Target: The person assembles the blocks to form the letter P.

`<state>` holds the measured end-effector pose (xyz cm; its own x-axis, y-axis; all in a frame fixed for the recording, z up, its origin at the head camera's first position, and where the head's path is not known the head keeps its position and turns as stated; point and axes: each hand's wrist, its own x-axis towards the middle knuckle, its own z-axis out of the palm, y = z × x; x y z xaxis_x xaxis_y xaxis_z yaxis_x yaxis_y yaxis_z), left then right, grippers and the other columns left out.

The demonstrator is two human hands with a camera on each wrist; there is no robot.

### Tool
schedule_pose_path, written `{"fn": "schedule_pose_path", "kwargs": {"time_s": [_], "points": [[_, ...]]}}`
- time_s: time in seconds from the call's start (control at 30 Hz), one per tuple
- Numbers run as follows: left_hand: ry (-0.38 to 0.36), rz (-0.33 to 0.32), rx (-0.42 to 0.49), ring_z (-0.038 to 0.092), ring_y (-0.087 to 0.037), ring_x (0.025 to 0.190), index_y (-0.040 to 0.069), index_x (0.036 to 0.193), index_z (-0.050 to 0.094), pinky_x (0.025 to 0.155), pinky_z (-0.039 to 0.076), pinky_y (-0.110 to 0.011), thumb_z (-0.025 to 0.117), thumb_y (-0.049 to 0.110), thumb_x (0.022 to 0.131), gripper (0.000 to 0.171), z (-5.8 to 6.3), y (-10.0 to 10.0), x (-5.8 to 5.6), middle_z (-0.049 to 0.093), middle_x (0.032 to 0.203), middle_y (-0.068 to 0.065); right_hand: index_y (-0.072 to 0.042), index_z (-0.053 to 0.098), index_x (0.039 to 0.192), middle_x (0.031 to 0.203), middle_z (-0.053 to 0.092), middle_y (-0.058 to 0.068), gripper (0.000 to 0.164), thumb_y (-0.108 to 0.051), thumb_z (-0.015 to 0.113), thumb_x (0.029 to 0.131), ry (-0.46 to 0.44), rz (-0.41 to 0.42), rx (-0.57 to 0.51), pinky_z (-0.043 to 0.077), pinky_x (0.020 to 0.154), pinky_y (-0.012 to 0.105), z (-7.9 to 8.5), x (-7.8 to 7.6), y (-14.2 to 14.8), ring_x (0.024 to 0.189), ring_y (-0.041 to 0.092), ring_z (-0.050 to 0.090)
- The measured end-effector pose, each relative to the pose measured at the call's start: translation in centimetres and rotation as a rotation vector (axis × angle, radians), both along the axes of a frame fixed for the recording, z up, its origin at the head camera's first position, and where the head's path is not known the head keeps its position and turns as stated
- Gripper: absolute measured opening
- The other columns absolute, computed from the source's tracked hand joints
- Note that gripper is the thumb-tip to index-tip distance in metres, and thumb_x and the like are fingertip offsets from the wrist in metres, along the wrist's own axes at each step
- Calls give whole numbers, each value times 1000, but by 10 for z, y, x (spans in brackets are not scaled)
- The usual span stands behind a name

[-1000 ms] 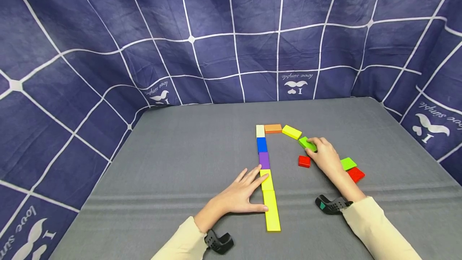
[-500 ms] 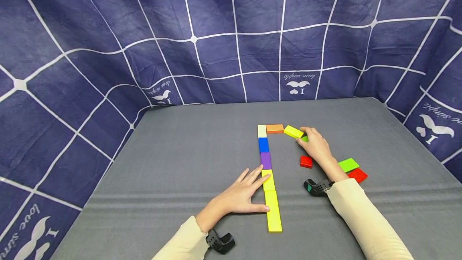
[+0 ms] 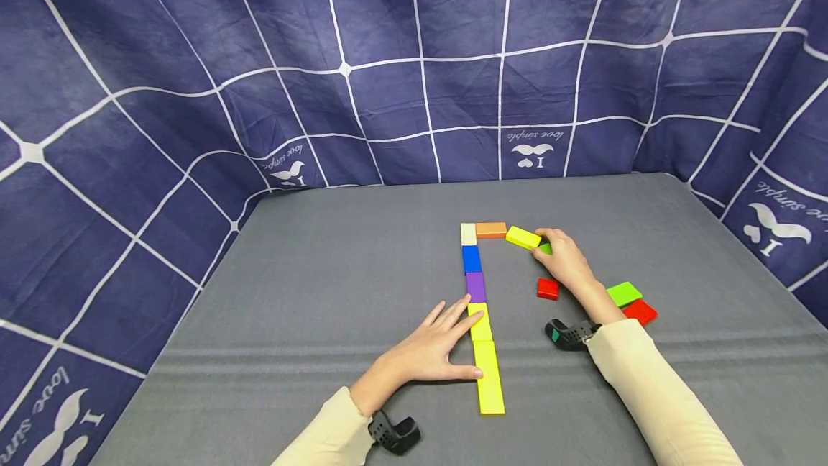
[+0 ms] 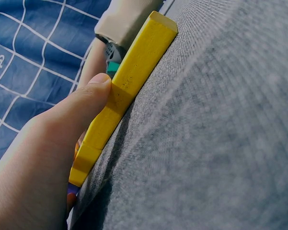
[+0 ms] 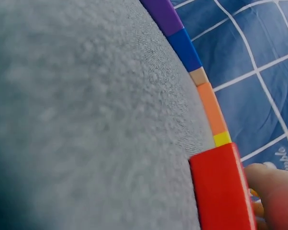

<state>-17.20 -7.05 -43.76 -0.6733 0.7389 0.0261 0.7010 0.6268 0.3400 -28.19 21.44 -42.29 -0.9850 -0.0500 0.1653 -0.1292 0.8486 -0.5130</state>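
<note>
In the head view, my left hand [image 3: 427, 351] lies with fingers spread along the left side of a row of blocks. Its fingertips touch a yellow block [image 3: 481, 323], and the thumb rests at a longer yellow block [image 3: 489, 383]. Beyond them run a purple block [image 3: 475, 287], a blue block [image 3: 471, 259] and a cream block [image 3: 468, 234]. From the cream one, an orange block [image 3: 491, 230] and a slanted yellow block [image 3: 522, 237] lead right. My right hand [image 3: 566, 262] pinches a green block [image 3: 546, 248], mostly hidden by the fingers, at the slanted yellow block's right end.
A small red block [image 3: 547, 289] sits left of my right wrist. Right of that forearm lie another green block [image 3: 624, 294] and a red block [image 3: 640, 312], partly covered by the arm. A grey cloth [image 3: 310, 257] covers the table, and a blue checked curtain [image 3: 388, 106] hangs behind.
My right hand has moved away from me and slightly left, bringing the green block up to the slanted yellow block's end. My left hand has stayed in place.
</note>
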Motion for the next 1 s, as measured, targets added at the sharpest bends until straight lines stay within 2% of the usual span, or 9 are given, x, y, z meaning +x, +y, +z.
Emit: {"fn": "schedule_pose_path", "kwargs": {"time_s": [0.1,0.23,0.47,0.57,0.7,0.83,1.0], "points": [[2,2,1,13,-14,142,24,146,15,116,10,-43,51,62,80,84,-1,-1,0,6,155,-3,1,46,127,124,45,26,48,-19,55,85,-28,-42,-1,39,88,56,2,7,-1,112,41,43],[13,7,-2,14,-14,142,24,146,16,116,10,-43,51,61,80,84,-2,-2,1,6,155,-3,6,48,123,117,46,28,46,-15,55,83,-33,-84,-2,41,82,53,1,17,-3,105,42,45],[14,3,6,15,-15,141,23,146,16,116,10,-43,52,61,80,84,-3,-1,2,7,155,-4,11,49,116,108,48,31,44,-17,58,83,2,-134,-32,40,84,52,-2,19,-8,97,43,47],[4,5,10,14,-15,142,24,146,16,116,10,-43,52,60,80,84,-2,0,2,7,155,-4,12,48,116,108,48,32,46,-21,59,85,-13,-136,-31,40,84,52,0,18,-8,96,44,48],[-6,8,15,14,-15,142,24,146,16,115,9,-43,52,60,80,84,-2,1,1,7,155,-4,13,43,122,112,46,33,56,-32,52,89,-84,-104,-40,40,87,54,7,21,-1,101,45,48],[-3,0,14,14,-16,142,24,146,16,116,9,-43,51,61,80,84,-2,0,0,6,155,-4,10,38,129,117,46,32,58,-34,46,92,-104,-87,-47,39,87,56,15,34,15,105,43,48],[13,-6,10,11,-14,142,24,146,16,115,10,-44,51,61,80,83,-2,-1,-1,6,155,-3,5,45,125,115,49,26,46,-27,49,92,-27,-79,20,42,77,52,17,59,37,97,37,52]]}}
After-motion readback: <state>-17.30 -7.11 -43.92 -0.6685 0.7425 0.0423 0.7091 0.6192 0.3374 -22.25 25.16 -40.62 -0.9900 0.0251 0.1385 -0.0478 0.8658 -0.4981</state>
